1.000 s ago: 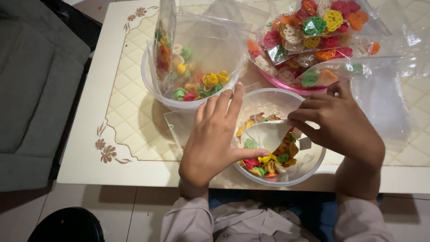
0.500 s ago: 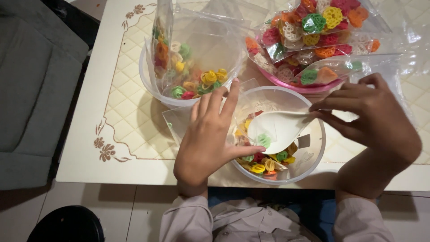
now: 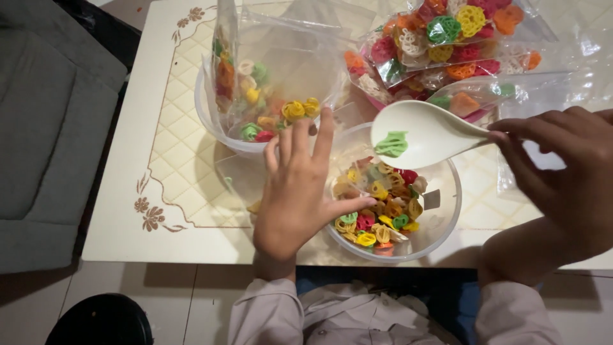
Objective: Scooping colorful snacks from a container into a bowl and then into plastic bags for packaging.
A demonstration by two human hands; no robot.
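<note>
Head view: a white plastic spoon [image 3: 426,133] lifted over a clear round plastic bowl [image 3: 447,191] of coloured flower-shaped crackers [image 3: 378,204].

The right hand [image 3: 562,176] pinches the spoon's handle, grip clenched on it; its long axis runs left-right, bowl end pointing left, carrying one green cracker [image 3: 391,144]. The left hand [image 3: 300,188], grip released, rests fingers spread on the bowl's left rim. The cream tile-patterned bench [image 3: 172,128] carries them; pale floor tiles lie near.

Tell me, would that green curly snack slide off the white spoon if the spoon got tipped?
Probably yes. The green snack lies loose in the smooth, shallow white spoon, so a tilt would likely send it sliding. It looks thin, full of holes, so probably very light and easy to snap. The right hand holds the spoon nearly level above the clear bowl.
</note>
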